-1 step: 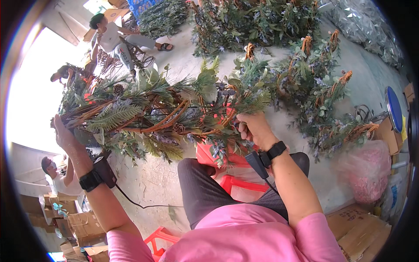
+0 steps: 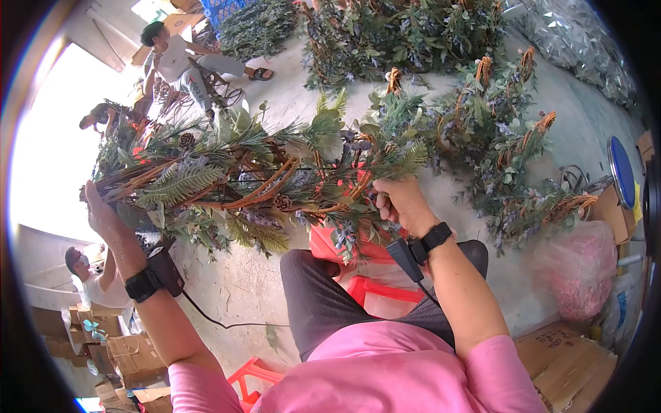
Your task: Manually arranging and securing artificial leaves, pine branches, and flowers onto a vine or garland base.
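Observation:
A twisted-vine wreath [image 2: 258, 201] is held tilted across in front of me, so it looks like a long oval. Fern fronds, pine sprigs, pine cones [image 2: 282, 202] and bluish flowers are fixed along it. My left hand [image 2: 103, 215] grips the wreath's left end, thumb side toward me, with some fingers hidden behind it. At the right end, my right hand [image 2: 403, 204] has its fingers curled in against the vine and leaves; whether something small is also pinched there I cannot tell. Beneath the wreath, a red plastic surface [image 2: 323, 242] shows in front of my knees.
More leafy wreaths lie on the floor at right [image 2: 475, 138] and far back [image 2: 406, 41]. Two people sit at the left, and another bends by the bright doorway. Cardboard boxes [image 2: 138, 358] stand lower left; a pink-filled plastic bag [image 2: 582, 268] rests at right.

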Demonstrator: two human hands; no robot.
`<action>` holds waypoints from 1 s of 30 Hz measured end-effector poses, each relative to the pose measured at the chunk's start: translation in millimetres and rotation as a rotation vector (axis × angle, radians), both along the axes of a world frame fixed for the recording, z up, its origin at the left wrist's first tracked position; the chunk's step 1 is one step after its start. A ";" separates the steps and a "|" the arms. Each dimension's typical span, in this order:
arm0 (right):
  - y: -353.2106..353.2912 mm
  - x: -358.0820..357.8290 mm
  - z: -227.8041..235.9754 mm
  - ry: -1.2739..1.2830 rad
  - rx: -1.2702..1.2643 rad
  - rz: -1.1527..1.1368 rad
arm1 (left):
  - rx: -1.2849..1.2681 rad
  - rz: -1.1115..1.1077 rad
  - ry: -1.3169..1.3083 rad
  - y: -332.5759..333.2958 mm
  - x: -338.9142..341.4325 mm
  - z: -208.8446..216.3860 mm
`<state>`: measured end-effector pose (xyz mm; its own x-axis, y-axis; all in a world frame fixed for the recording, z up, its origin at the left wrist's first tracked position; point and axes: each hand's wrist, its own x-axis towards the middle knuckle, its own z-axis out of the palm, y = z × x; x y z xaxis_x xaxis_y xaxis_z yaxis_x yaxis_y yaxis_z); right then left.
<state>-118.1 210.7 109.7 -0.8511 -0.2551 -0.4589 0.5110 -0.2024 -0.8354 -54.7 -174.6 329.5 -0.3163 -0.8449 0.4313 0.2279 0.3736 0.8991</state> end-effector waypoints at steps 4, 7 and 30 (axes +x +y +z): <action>-3.4 -1.3 -1.3 -0.035 0.002 0.015 | 0.009 -0.045 0.003 -2.5 1.3 -0.1; -2.1 -1.8 -4.7 -0.033 -0.006 0.037 | -0.001 -0.062 0.026 -4.0 0.8 -2.2; -2.1 1.5 -1.3 -0.011 0.000 -0.087 | -0.003 -0.076 0.061 0.9 2.2 -1.2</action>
